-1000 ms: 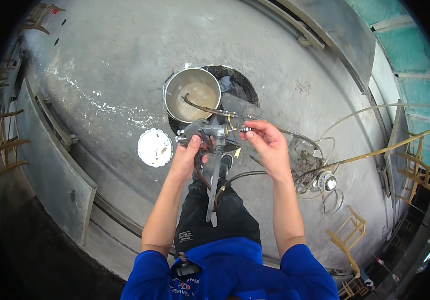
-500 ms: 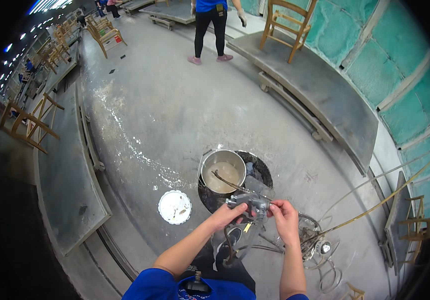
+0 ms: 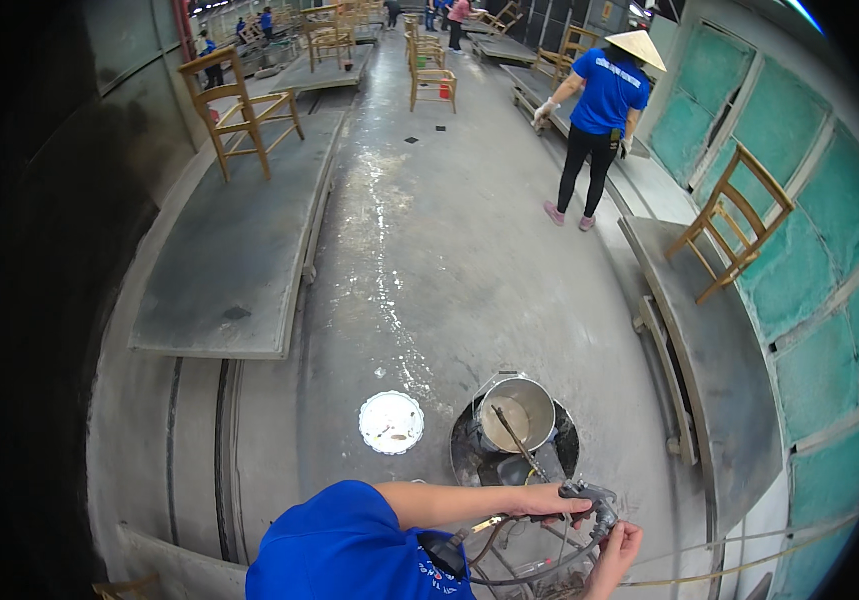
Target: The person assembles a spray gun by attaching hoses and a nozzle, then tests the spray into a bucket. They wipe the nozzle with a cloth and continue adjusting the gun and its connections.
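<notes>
My left hand [image 3: 553, 503] is wrapped around the grip of a grey metal spray gun [image 3: 595, 494], held low in front of me. My right hand [image 3: 620, 550] pinches the gun's near end, its fingertips partly hiding the fitting there. A dark hose [image 3: 550, 572] curves under the gun toward my body. Just beyond the gun stands a metal bucket [image 3: 549, 415] of cloudy beige liquid, with a dark stick or tube [image 3: 510, 425] leaning out of it.
A round white lid [image 3: 391, 422] lies left of the bucket. Low grey platforms [image 3: 240, 250] carrying wooden chairs [image 3: 735, 225] flank the aisle. A person in a conical hat [image 3: 605, 110] stands ahead on the right. Thin hoses [image 3: 730, 572] run off to the right.
My view has turned and lifted, showing more of the aisle and shifting the bucket rightward and down. Both hands stay on the spray gun, now lower and farther right in view.
</notes>
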Action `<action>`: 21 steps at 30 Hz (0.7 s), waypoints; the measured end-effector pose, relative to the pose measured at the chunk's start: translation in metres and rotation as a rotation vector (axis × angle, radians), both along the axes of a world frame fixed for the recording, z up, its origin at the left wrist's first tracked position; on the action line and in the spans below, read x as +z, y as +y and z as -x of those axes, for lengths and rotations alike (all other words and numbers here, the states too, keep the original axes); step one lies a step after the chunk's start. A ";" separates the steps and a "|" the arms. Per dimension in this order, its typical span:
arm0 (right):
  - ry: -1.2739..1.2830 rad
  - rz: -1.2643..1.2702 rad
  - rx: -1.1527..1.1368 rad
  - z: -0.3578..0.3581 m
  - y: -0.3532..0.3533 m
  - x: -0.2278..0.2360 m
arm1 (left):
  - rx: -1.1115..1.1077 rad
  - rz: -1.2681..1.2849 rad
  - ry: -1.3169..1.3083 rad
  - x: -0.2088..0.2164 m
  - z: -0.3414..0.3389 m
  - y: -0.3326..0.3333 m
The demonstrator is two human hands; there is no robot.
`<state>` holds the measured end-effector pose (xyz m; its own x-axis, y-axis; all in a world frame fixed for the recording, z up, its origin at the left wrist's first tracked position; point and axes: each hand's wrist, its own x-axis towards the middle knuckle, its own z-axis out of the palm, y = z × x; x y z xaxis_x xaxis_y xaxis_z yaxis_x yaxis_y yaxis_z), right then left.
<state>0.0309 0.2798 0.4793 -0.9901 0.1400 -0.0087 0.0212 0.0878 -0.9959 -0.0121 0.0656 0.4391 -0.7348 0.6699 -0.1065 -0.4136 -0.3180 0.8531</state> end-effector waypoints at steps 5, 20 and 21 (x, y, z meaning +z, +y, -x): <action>0.004 -0.192 0.047 -0.020 0.019 0.018 | 0.012 0.008 0.014 0.010 -0.018 0.019; 0.081 -0.060 -0.107 -0.065 0.053 0.041 | -0.017 0.099 0.081 0.044 -0.062 0.073; 0.033 -0.015 -0.135 -0.071 0.057 0.042 | 0.010 0.095 0.150 0.041 -0.064 0.076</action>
